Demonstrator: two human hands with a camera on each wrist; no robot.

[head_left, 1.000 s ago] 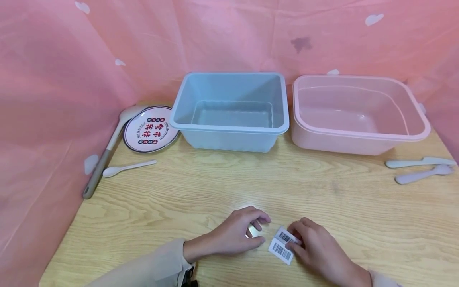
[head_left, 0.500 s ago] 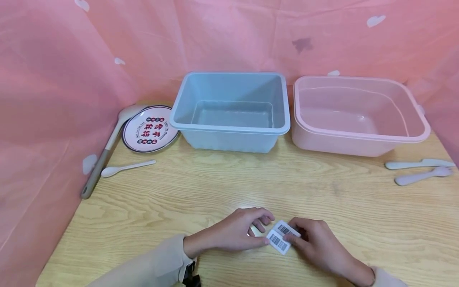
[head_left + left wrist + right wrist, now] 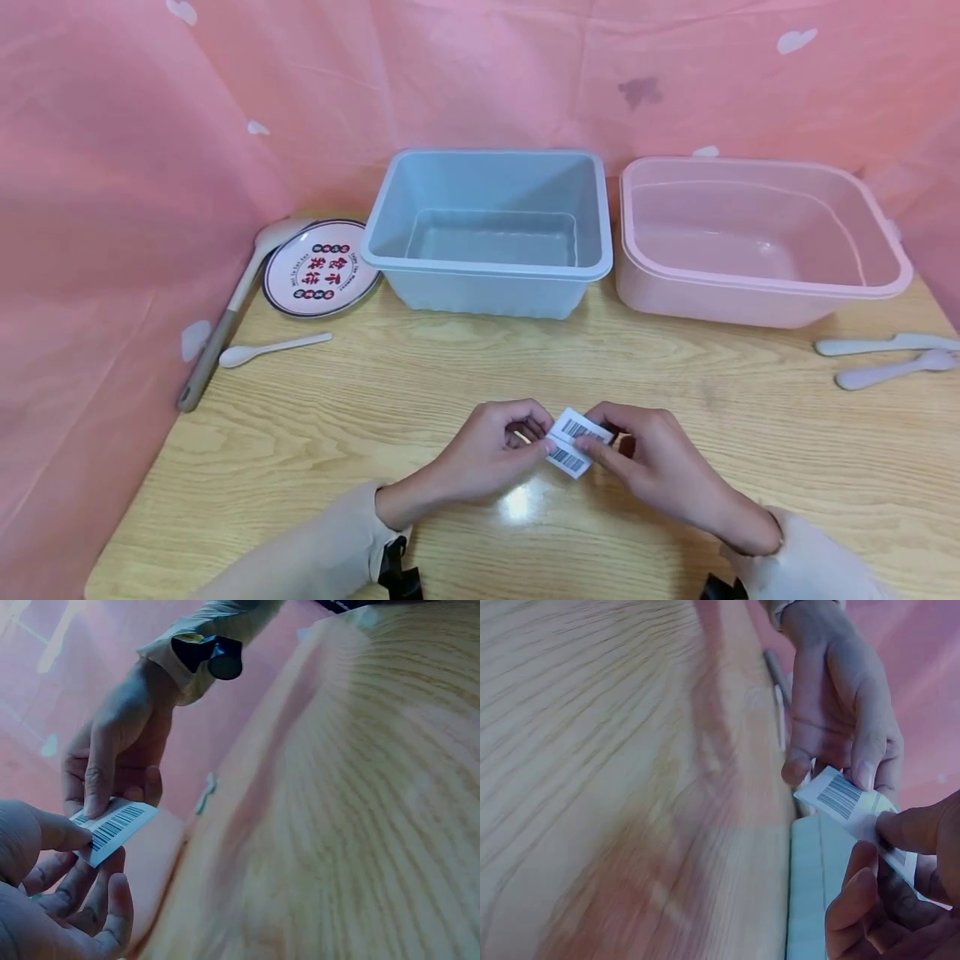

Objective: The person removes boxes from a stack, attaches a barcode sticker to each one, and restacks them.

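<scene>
A small white label sheet point(image 3: 567, 461) printed with two barcodes is held up between both hands over the table. My left hand point(image 3: 495, 450) pinches its left edge, thumb on the printed face. From the other side my right hand point(image 3: 660, 462) pinches its right edge, thumb likewise on top. In the left wrist view the sheet point(image 3: 120, 829) tilts, with both thumbs pressing its printed side. The right wrist view also shows the sheet point(image 3: 836, 796) gripped at both ends; the fingers behind it are partly hidden.
A blue basin point(image 3: 487, 292) and a pink basin point(image 3: 712, 304) stand at the back. To the left lie a plate point(image 3: 321, 271), a long ladle-like utensil point(image 3: 225, 325) and a small spoon point(image 3: 273, 347). A knife point(image 3: 862, 346) and a fork point(image 3: 888, 372) lie at right.
The right hand has brought the barcode sheet left and up from near the table. The left hand, earlier apart from it, now pinches its left edge.
</scene>
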